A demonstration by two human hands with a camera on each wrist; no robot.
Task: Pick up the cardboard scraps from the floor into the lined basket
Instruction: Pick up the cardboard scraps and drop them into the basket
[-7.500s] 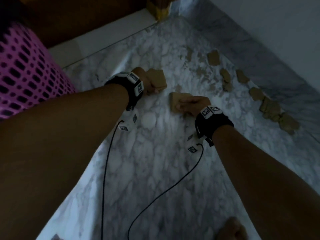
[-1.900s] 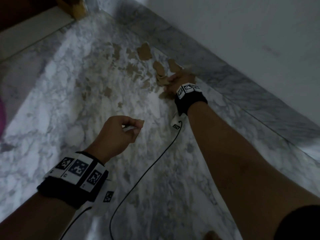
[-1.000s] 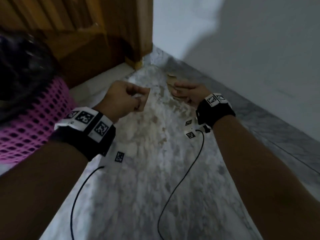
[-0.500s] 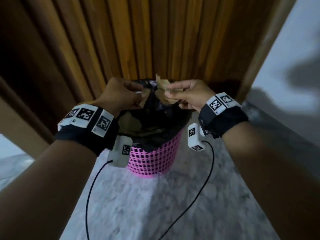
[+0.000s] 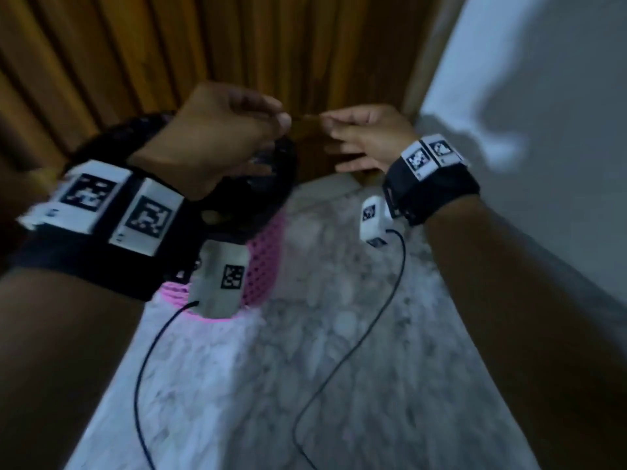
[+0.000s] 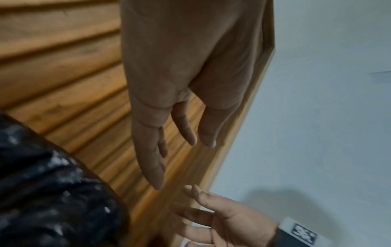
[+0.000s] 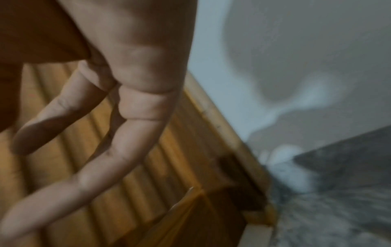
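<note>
The pink mesh basket (image 5: 263,262) with its black liner (image 5: 274,178) stands on the floor against the door, mostly hidden under my left wrist. My left hand (image 5: 237,130) hovers over its rim. In the left wrist view its fingers (image 6: 152,158) hang straight and hold nothing, beside the liner (image 6: 52,192). My right hand (image 5: 359,137) is level with it, just right of the basket, with its fingertips close to the left hand's. Its fingers (image 7: 118,142) are loosely extended and hold nothing. No cardboard scrap shows clearly in any view.
A ribbed wooden door (image 5: 237,45) rises right behind the basket, with its frame (image 5: 420,62) and a white wall (image 5: 543,96) to the right. Marble floor (image 5: 339,334) spreads in front. Two black cables (image 5: 342,364) hang from my wrist units.
Half a second ago both hands pinched cardboard scraps over the basket. Now the scraps are gone from them and the fingers have loosened. The basket sits further left in the view.
</note>
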